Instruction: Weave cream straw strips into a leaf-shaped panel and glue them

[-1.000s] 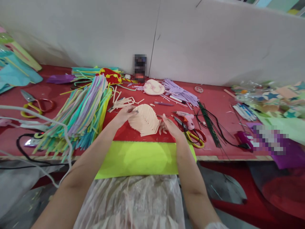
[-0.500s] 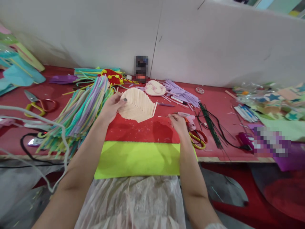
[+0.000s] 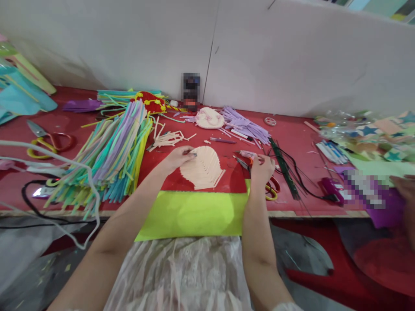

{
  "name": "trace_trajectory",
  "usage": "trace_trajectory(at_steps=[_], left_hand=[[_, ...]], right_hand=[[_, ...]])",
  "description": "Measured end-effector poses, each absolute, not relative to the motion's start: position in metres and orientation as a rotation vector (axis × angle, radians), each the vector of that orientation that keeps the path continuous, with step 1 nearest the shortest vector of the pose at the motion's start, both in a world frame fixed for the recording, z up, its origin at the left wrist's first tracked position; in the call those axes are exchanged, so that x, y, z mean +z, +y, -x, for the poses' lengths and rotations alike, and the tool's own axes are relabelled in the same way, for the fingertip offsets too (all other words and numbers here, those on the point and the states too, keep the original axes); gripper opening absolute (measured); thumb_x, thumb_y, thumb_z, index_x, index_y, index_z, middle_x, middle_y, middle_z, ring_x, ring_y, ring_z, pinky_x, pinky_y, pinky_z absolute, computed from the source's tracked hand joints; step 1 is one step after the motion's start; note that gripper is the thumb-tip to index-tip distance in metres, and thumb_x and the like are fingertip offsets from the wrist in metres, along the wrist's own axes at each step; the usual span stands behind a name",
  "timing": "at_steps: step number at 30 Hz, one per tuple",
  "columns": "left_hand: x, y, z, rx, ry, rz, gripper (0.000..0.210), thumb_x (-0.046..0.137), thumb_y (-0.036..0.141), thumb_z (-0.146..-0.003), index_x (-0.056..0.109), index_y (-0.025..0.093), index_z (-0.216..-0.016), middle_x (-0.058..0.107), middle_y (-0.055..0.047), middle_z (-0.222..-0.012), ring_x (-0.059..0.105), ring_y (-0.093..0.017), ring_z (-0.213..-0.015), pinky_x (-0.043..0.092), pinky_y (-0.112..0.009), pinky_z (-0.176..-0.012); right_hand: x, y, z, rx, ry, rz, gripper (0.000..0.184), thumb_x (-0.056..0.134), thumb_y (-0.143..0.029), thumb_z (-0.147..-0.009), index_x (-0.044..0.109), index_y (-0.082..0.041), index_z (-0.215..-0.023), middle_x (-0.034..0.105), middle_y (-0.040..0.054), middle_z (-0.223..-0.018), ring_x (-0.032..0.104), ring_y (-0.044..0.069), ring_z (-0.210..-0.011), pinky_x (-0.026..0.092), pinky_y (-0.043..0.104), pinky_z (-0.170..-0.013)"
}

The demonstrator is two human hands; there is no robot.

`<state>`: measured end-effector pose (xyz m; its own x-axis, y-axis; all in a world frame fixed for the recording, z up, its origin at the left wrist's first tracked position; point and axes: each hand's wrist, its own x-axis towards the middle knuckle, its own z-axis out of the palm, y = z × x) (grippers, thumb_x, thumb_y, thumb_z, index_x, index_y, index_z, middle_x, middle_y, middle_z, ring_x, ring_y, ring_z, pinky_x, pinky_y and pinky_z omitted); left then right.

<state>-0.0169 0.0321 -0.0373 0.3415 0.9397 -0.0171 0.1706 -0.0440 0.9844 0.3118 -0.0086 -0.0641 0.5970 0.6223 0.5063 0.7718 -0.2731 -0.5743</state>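
Note:
A cream leaf-shaped piece (image 3: 203, 169), built from rows of pipe cleaners, is over the red mat (image 3: 233, 183). My left hand (image 3: 180, 158) pinches it at its upper left edge. My right hand (image 3: 263, 167) is closed around the pink glue gun (image 3: 248, 153), whose nozzle points left. Scissors with red and yellow handles (image 3: 271, 193) lie beside and partly under that hand. Short cream pipe cleaner pieces (image 3: 168, 139) are heaped behind the leaf piece. A yellow-green sheet (image 3: 194, 216) hangs at the table's front edge.
On the left is a big bundle of coloured pipe cleaners (image 3: 106, 155), with white cables (image 3: 94, 185) looping in front. Purple pipe cleaners (image 3: 247, 125) and a cream coil (image 3: 209, 118) lie at the back. A black cable (image 3: 300, 172) runs rightward. Another person's hand (image 3: 403, 185) shows at the right edge.
My left hand has brought the leaf piece down and right, uncovering the cream pieces behind. My right hand has moved right and taken hold of the glue gun. Another person's hand has appeared at right.

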Motion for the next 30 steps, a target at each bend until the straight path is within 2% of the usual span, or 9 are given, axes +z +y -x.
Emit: trace_trajectory(at_steps=[4,9,15,19,24,27,30], left_hand=[[-0.058,0.044,0.014,0.83,1.208,-1.605,0.023,0.065,0.028,-0.067,0.068,0.016,-0.087,0.069,-0.004,-0.088,0.062,-0.02,-0.084,0.045,-0.034,-0.082],[-0.061,0.058,0.017,0.814,1.23,-1.671,0.025,0.066,0.025,-0.065,0.07,0.017,-0.088,0.071,-0.004,-0.09,0.063,-0.022,-0.089,0.045,-0.034,-0.085],[-0.061,0.06,0.006,0.841,1.267,-1.754,0.029,0.069,0.029,-0.07,0.071,0.018,-0.097,0.072,-0.006,-0.097,0.064,-0.025,-0.095,0.045,-0.037,-0.09],[-0.058,0.055,0.0,0.882,1.289,-1.846,0.028,0.065,0.024,-0.077,0.069,0.018,-0.104,0.071,-0.008,-0.104,0.064,-0.023,-0.099,0.045,-0.038,-0.094],[-0.044,0.01,-0.003,0.996,1.35,-2.183,0.037,0.048,0.02,-0.09,0.058,0.016,-0.124,0.059,-0.012,-0.128,0.053,-0.023,-0.121,0.039,-0.039,-0.106],[-0.042,-0.045,-0.007,0.876,1.412,-2.314,0.042,0.037,0.023,-0.095,0.048,0.019,-0.136,0.052,-0.01,-0.139,0.043,-0.022,-0.133,0.029,-0.042,-0.115],[-0.048,-0.101,-0.014,0.691,1.509,-2.382,0.053,0.036,0.032,-0.097,0.031,0.016,-0.147,0.035,-0.013,-0.152,0.03,-0.025,-0.142,0.024,-0.044,-0.118]], right_hand=[[-0.06,-0.012,-0.309,-0.284,-1.055,2.082,0.024,0.05,-0.033,-0.086,0.063,-0.017,-0.098,0.061,0.015,-0.104,0.053,0.03,-0.102,0.041,0.044,-0.088],[-0.063,-0.012,-0.312,-0.194,-0.982,2.199,0.027,0.055,-0.036,-0.082,0.058,-0.016,-0.099,0.06,0.0182,-0.108,0.051,0.034,-0.108,0.041,0.047,-0.089],[-0.068,-0.009,-0.316,-0.005,-1.023,2.367,0.041,0.053,-0.047,-0.084,0.057,-0.011,-0.104,0.061,0.0234,-0.106,0.057,0.035,-0.102,0.043,0.047,-0.086],[-0.068,-0.009,-0.317,0.019,-1.049,2.393,0.04,0.053,-0.046,-0.085,0.058,-0.009,-0.101,0.062,0.0251,-0.104,0.059,0.037,-0.102,0.044,0.047,-0.084],[-0.068,-0.011,-0.318,0.003,-1.016,2.391,0.036,0.048,-0.041,-0.089,0.056,-0.01,-0.104,0.061,0.0248,-0.109,0.058,0.036,-0.104,0.043,0.046,-0.086],[-0.066,-0.013,-0.317,-0.066,-0.99,2.329,0.035,0.042,-0.041,-0.092,0.053,-0.012,-0.107,0.059,0.0221,-0.112,0.055,0.034,-0.109,0.041,0.046,-0.089],[-0.065,-0.013,-0.313,-0.146,-0.997,2.187,0.033,0.039,-0.043,-0.093,0.053,-0.015,-0.103,0.059,0.0194,-0.109,0.053,0.033,-0.107,0.04,0.046,-0.089]])
